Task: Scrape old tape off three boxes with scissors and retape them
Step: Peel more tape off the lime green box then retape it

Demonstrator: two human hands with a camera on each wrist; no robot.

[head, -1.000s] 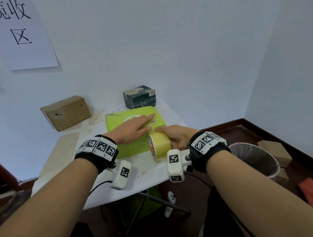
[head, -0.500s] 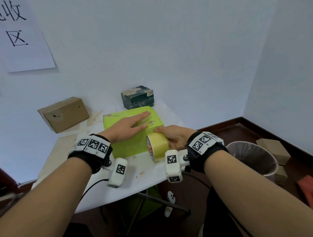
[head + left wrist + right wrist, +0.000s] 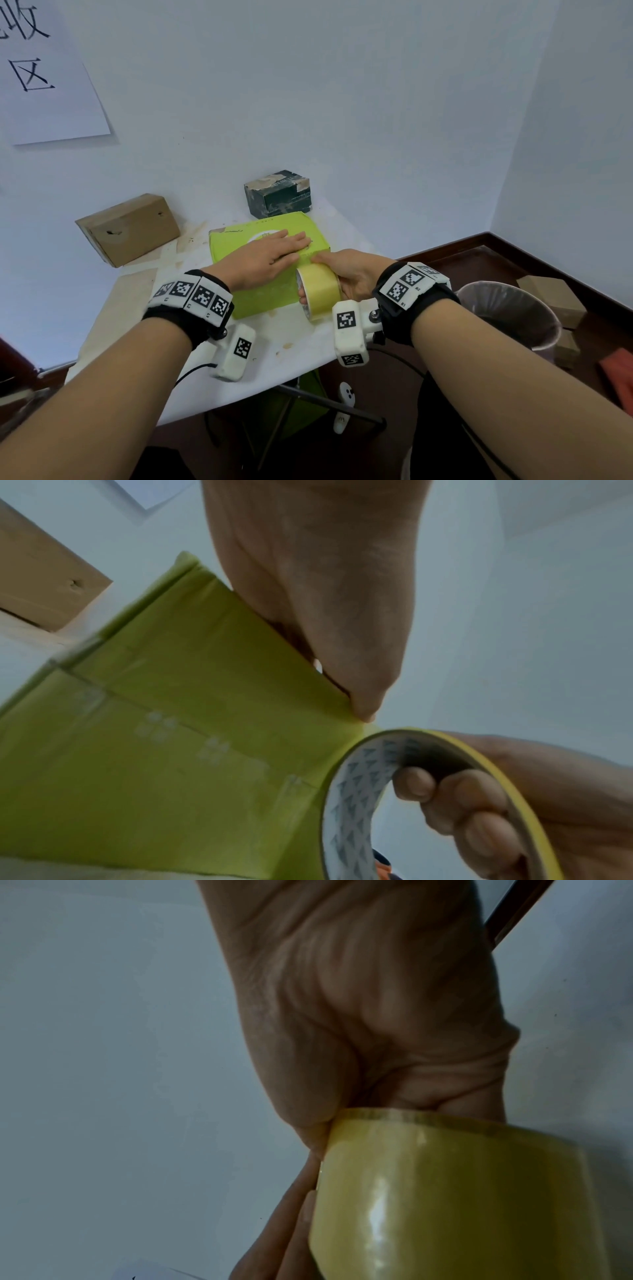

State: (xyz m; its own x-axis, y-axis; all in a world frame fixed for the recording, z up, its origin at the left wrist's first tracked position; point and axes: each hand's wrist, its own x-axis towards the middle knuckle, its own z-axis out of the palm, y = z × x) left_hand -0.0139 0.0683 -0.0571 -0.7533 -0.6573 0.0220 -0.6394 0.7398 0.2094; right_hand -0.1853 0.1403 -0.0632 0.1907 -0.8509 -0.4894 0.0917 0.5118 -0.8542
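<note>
A flat lime-green box (image 3: 233, 243) lies mid-table. My left hand (image 3: 267, 257) presses flat on its top with straight fingers; the left wrist view shows the box's near side (image 3: 171, 737) under my palm (image 3: 318, 588). My right hand (image 3: 346, 277) grips a yellowish tape roll (image 3: 320, 293) at the box's right front corner, fingers hooked through the core (image 3: 445, 791). The right wrist view shows the roll (image 3: 445, 1204) below my palm. A brown cardboard box (image 3: 128, 229) sits at the back left, a dark green box (image 3: 279, 195) behind the green one. No scissors are in view.
The white table (image 3: 281, 353) ends just in front of my wrists. A lined waste bin (image 3: 510, 315) stands on the floor to the right, with cardboard boxes (image 3: 551, 298) beyond it. A paper sign (image 3: 44, 75) hangs on the wall at left.
My left hand has shifted a little along the top of the green box, still pressing flat. The right hand keeps the tape roll at the same corner.
</note>
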